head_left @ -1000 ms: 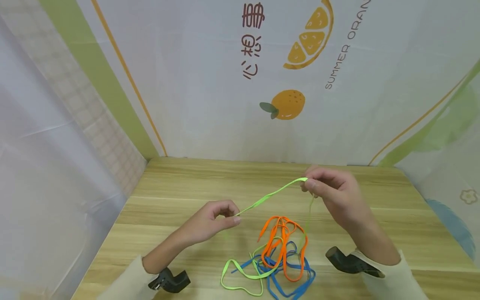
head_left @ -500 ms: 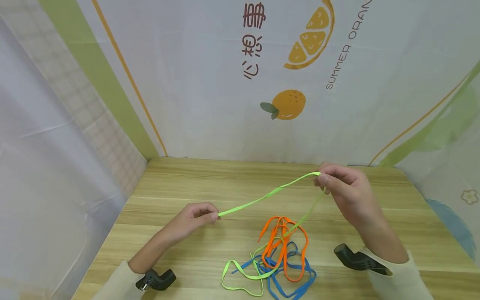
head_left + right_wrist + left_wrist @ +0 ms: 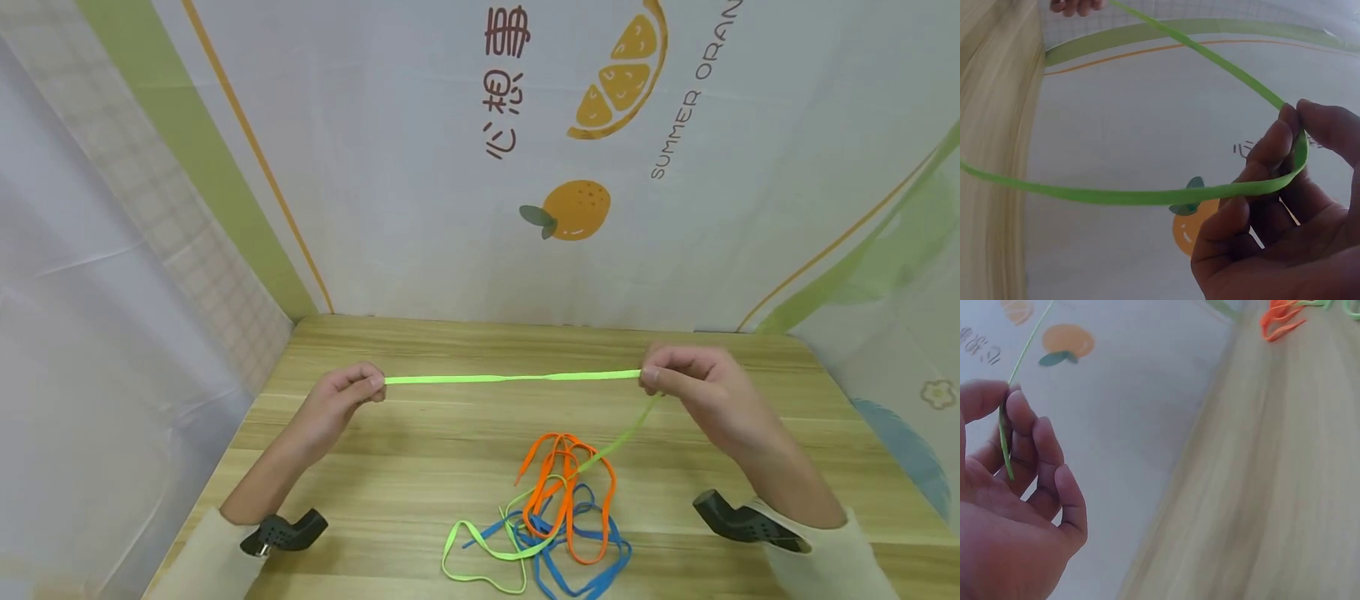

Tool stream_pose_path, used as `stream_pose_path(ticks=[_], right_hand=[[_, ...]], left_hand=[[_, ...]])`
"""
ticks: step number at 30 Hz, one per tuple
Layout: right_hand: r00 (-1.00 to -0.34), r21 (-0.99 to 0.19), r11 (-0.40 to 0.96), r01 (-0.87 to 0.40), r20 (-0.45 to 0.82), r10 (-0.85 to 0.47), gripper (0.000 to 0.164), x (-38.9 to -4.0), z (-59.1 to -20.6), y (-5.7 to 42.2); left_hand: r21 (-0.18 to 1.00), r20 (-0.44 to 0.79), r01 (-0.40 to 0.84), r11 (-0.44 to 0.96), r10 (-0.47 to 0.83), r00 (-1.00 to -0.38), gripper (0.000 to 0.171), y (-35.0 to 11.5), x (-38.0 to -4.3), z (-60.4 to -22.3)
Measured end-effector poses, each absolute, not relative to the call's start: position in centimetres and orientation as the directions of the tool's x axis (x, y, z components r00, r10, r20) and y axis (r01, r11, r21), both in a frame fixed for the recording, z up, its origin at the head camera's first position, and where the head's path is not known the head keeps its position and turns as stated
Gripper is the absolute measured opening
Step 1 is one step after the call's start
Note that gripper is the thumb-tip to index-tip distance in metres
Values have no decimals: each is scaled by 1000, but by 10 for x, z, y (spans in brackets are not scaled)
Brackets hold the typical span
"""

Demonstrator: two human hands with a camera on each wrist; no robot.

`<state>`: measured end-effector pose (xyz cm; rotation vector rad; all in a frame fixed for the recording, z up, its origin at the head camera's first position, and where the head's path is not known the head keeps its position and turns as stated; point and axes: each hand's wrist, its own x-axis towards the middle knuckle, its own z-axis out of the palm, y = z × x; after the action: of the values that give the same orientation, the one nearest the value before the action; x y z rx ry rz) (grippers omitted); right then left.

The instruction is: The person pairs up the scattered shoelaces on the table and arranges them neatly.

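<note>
A neon green shoelace stretches level and taut between my two hands above the table. My left hand pinches it near one end; in the left wrist view a short tail hangs inside the palm. My right hand pinches the lace between thumb and fingertips. From there the rest of the lace loops over the fingers and slopes down to the pile. On the tabletop an orange shoelace lies over a blue shoelace, with green loops tangled beside and among them.
The wooden table ends at a white curtain printed with oranges and lettering. More curtain hangs along the left and right sides. A black wrist camera mount sits on the left sleeve, another mount on the right.
My left hand has moved left and up, and my right hand slightly right, drawing the slack green span out straight. The orange and blue laces have stayed put.
</note>
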<state>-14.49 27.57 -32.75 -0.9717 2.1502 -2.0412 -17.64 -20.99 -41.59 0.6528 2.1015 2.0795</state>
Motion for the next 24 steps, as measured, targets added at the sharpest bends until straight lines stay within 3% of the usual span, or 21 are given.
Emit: stream_pose_path(ticks=[15, 24], right_hand=[[-885, -941, 190, -279, 175, -432, 28, -148, -344, 305], [-892, -948, 209, -241, 131, -433, 33, -152, -362, 330]], left_hand=[[960, 218, 172, -220, 207, -954, 35, -233, -188, -414], [956, 201, 156, -246, 166, -966, 33, -241, -192, -418]])
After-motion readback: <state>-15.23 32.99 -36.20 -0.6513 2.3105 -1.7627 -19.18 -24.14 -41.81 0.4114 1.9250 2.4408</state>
